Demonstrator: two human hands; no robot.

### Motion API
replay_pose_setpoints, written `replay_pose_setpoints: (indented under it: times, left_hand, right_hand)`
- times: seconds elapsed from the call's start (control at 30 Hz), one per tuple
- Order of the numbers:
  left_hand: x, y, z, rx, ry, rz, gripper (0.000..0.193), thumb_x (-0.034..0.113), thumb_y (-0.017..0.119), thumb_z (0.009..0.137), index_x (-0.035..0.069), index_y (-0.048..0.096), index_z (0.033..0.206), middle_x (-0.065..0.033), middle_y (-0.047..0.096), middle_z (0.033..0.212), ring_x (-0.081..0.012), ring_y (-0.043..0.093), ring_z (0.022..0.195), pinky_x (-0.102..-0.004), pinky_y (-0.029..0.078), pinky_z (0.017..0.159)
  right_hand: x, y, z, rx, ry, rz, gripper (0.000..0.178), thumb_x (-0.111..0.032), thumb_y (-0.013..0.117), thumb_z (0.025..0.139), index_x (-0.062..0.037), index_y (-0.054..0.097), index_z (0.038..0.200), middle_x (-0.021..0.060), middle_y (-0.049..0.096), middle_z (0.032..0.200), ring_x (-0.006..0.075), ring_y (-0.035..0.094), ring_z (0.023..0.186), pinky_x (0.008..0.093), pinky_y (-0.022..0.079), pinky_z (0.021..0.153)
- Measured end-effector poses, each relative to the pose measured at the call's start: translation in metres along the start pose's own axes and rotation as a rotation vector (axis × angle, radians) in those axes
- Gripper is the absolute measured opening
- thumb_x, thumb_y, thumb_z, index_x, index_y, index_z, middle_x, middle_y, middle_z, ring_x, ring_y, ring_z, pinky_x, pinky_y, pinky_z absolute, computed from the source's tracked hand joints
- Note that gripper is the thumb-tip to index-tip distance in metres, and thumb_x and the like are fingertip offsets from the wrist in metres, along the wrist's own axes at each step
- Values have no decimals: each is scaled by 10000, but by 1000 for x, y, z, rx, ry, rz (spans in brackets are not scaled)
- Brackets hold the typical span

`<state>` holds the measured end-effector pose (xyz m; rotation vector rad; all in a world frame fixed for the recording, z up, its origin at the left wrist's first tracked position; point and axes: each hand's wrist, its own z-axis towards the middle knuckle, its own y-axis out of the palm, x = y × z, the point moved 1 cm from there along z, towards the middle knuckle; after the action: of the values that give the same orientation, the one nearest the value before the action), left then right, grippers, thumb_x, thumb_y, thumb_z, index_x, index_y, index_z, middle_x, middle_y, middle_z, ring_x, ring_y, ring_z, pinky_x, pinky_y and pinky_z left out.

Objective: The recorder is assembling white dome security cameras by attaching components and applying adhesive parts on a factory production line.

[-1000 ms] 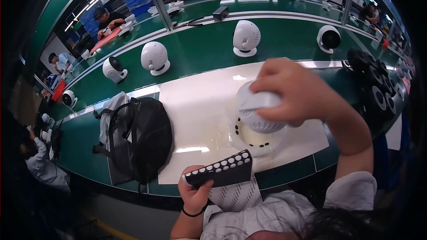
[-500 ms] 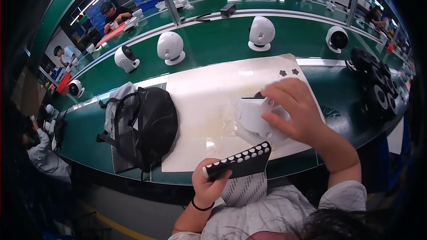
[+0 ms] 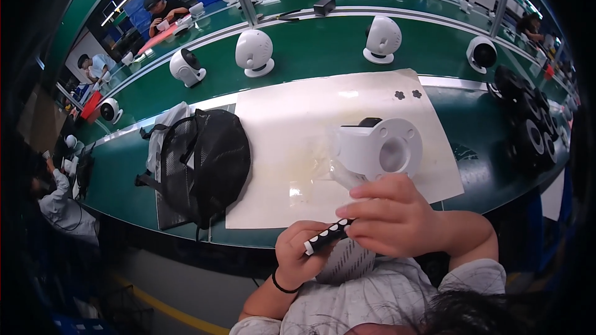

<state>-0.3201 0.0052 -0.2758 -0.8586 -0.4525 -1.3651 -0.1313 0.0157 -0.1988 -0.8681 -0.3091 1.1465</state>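
My left hand (image 3: 302, 250) grips a flat black strip with white dots (image 3: 328, 236) close to my chest. My right hand (image 3: 394, 214) has its fingers pinched on the far end of that same strip. Just beyond my hands a white round fan housing (image 3: 380, 147) lies on its side on a cream mat (image 3: 298, 124), with clear plastic wrap (image 3: 323, 161) beside it. Neither hand touches the housing.
A black mesh backpack (image 3: 202, 164) lies left of the mat on the green bench (image 3: 130, 167). White round fans (image 3: 254, 51) (image 3: 382, 38) (image 3: 185, 66) stand along the belt behind. Black round parts (image 3: 528, 130) are stacked at right. Other people work at far benches.
My right hand let go of the white housing, now lying on the mat, and dropped back to pinch the strip. My view shifted, so the bench sits further right.
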Motion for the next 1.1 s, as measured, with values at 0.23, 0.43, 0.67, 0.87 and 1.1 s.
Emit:
replay_pose_setpoints:
  times: [0.23, 0.43, 0.67, 0.87, 1.1]
  left_hand:
    - [1, -7, -6, -14, 26, 14, 191, -56, 683, 605, -5, 617, 777, -120, 610, 806, -217, 601, 633, -262, 464, 550]
    - [0, -13, -7, -14, 22, 75, 194, -52, 682, 614, -1, 602, 783, -114, 608, 794, -223, 601, 643, -265, 463, 557]
    - [-2, -17, -10, -9, 9, 55, 176, -56, 671, 616, -1, 588, 760, -114, 600, 772, -230, 589, 624, -272, 456, 543]
    - [-6, -19, -13, -61, -3, 129, 214, -19, 675, 577, -8, 584, 770, -125, 602, 777, -247, 592, 640, -281, 464, 560]
    - [-4, -22, -5, -110, -31, 34, 178, -47, 686, 582, -14, 594, 730, -108, 610, 745, -215, 588, 617, -270, 454, 548]
  right_hand:
    - [-8, 9, 10, 45, -13, 149, 248, -82, 694, 684, -122, 626, 919, 0, 621, 992, 200, 560, 974, 350, 359, 761]
    - [-11, 22, 7, -15, 25, 115, 259, -69, 699, 675, -120, 614, 914, -6, 625, 864, 171, 582, 903, 336, 369, 762]
    - [-14, 33, 16, 180, -51, 340, 556, 20, 700, 667, -108, 450, 1146, 75, 583, 941, 228, 605, 770, 337, 426, 682]
    - [-14, 39, 17, 68, -196, 368, 348, -40, 678, 716, -52, 544, 1037, 105, 564, 880, 229, 559, 628, 325, 418, 589]
    - [0, 21, 3, 201, -199, 280, 333, 18, 629, 731, -32, 518, 1041, 73, 525, 878, 224, 557, 676, 328, 413, 592]
